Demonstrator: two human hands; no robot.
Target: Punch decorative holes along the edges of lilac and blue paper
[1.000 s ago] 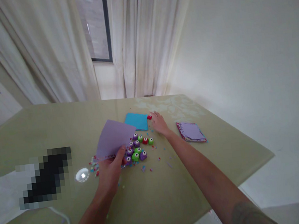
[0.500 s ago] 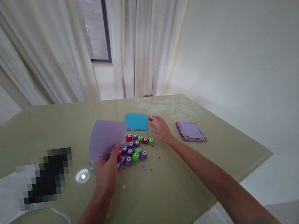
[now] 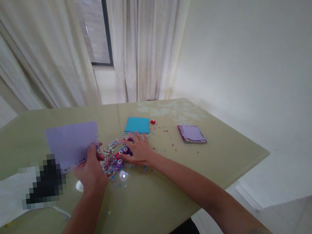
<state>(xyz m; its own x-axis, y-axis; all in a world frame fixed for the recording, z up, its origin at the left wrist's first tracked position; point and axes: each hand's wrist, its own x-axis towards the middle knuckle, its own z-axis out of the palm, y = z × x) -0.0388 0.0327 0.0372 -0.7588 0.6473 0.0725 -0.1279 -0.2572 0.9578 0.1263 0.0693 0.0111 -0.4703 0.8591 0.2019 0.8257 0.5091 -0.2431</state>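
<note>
My left hand is closed on a sheet of purple paper, thumb in front, holding it up off the table. Small punched holes run along the sheet's lower and right edges. To its right, my right hand lies palm down with spread fingers over a cluster of small paper punches, purple and red with eye-like buttons. Its fingers touch some of them and hide others. Coloured paper confetti is heaped between the two hands. A single red punch stands apart, beyond my right hand.
A stack of blue paper squares lies behind the punches. At right is a pile of punched paper pieces, purple on top. A white sheet and a blurred dark object lie at left. Loose confetti dots the table.
My right hand has left the red punch by the blue paper and come down leftward onto the cluster, which has shifted. My left hand has carried the purple paper left, exposing the confetti.
</note>
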